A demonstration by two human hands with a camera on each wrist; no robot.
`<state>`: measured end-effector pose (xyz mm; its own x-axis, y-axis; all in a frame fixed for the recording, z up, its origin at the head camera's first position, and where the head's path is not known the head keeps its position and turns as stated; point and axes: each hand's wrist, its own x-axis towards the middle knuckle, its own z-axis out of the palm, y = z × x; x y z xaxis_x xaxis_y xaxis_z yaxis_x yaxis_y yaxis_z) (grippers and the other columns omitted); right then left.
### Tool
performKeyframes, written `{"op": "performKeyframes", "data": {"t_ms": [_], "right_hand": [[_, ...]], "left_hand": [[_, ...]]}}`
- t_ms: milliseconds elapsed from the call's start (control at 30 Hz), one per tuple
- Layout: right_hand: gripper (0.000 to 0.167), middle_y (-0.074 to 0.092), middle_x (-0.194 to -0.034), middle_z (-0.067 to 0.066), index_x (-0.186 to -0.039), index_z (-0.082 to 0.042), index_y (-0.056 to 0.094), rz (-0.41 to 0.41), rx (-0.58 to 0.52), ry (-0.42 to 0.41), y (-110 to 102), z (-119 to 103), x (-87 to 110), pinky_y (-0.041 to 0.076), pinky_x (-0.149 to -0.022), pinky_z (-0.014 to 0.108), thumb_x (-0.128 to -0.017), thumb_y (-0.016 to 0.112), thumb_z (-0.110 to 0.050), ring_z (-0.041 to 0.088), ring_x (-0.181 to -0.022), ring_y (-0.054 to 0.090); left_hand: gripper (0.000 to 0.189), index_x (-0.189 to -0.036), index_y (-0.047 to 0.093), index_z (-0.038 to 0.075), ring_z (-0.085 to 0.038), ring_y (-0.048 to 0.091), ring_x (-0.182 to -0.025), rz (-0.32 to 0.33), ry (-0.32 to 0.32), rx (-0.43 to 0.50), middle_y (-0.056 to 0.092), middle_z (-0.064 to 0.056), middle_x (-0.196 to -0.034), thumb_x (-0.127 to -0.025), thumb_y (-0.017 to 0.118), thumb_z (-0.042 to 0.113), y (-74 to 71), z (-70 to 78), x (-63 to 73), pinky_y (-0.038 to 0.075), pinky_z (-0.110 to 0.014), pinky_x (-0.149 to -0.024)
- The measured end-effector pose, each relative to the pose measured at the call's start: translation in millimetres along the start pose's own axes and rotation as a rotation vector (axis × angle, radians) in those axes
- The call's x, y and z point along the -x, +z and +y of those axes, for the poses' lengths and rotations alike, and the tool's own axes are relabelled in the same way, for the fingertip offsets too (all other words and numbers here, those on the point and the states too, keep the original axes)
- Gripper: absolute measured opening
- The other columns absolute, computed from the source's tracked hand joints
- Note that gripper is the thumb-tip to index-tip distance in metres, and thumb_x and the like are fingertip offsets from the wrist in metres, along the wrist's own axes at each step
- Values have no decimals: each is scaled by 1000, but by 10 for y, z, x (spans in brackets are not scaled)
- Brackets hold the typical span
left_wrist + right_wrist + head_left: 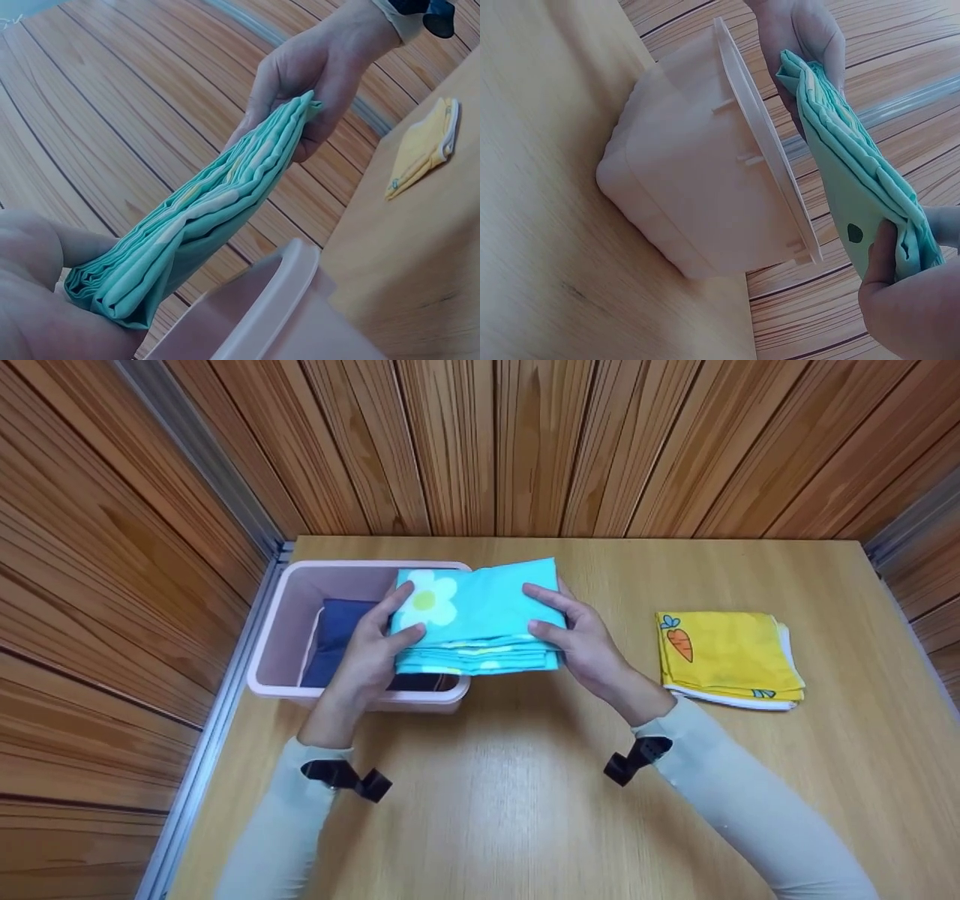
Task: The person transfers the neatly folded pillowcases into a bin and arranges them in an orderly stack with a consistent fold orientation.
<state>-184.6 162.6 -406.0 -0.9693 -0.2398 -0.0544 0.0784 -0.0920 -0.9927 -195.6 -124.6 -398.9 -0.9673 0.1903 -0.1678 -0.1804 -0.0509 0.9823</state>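
A folded turquoise cloth [480, 607] with a white flower print is held up between both hands, its stacked layers facing the person. My left hand [369, 641] grips its left end, thumb and a finger on the top face. At the right end my right hand [589, 641] pinches it the same way, remaining fingers beneath. The cloth overlaps the right side of a pink plastic bin [360, 696] in the head view; both wrist views show it above the rim. Inside the bin lies a dark blue folded cloth [341, 630], partly hidden by the left hand.
A yellow folded cloth [727, 652] with a carrot print and white edging lies on the wooden table [510, 810], right of the right hand. Wood-plank walls [525, 450] stand behind and to the left, with a metal rail [217, 720] along the table's left edge.
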Motion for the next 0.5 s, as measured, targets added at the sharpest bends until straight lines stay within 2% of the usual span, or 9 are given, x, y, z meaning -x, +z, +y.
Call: {"op": "performKeyframes", "data": {"t_ms": [200,433,500], "right_hand": [[52,-3,-172,0,-152,-3,46,-12,-1,-1,58,5,-9,16,-125,37,-101,59,-1,22,-157,-5],[52,-2,-172,0,-152,-3,47,-19,-1,-5,131,30,-26,18,-124,38,-101,58,0,22,-157,-3],[52,-2,-172,0,-151,-3,47,-18,0,-5,147,33,-31,18,-124,38,-101,59,-1,23,-157,-3]], "left_hand": [[66,-160,31,15,-11,0,-156,6,-6,-17,8,6,-171,-102,56,-1,-62,13,22,5,-28,-125],[67,-159,31,7,-14,1,-156,3,29,32,10,-1,-171,-99,57,-6,-146,-4,33,5,-28,-125],[67,-159,31,8,-14,0,-156,5,20,30,10,0,-171,-99,56,-6,-171,4,37,4,-28,-124]]}}
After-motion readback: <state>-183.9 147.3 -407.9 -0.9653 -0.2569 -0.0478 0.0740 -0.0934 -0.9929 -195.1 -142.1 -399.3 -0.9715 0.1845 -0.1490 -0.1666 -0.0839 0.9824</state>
